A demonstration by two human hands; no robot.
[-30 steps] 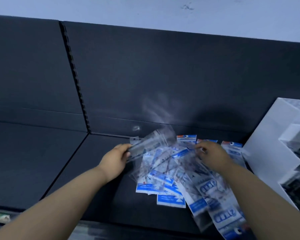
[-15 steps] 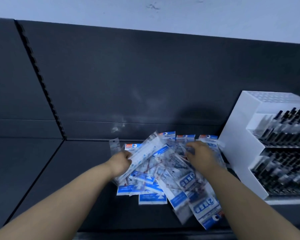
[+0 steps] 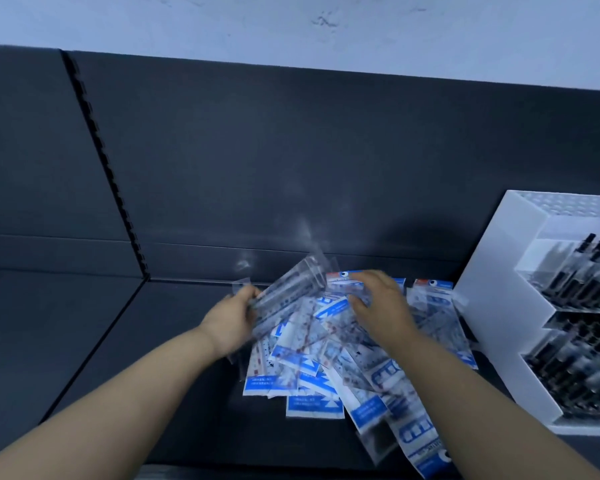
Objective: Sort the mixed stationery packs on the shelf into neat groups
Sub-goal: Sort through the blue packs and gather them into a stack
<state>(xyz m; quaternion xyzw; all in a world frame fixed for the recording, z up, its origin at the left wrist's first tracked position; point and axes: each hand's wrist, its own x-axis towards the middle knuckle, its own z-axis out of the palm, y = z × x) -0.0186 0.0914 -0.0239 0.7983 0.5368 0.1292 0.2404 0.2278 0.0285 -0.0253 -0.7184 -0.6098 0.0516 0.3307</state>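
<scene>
step: early sorting, packs not yet grouped
pile (image 3: 329, 355): blue-white packs heaped on dark shelf (image 3: 174, 341), beside white pen rack (image 3: 499, 292)
left hand (image 3: 231, 317): pinching clear pack (image 3: 288, 292) lifted off pile
right hand (image 3: 383, 310): fingers curled into pile; hold unclear
next: place clear pack apart, left of pile

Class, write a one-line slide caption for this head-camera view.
Left hand grips a clear pack while the right hand rests on jumbled blue-and-white stationery packs on a dark shelf.

Reaching forward with both bare forearms, converging. Gripping a clear pack (image 3: 291, 292) in the left hand (image 3: 231, 318), fingers curled round its edge. Holding the right hand (image 3: 381, 306) palm down, fingers bent (perhaps pinching; too blurred).
</scene>
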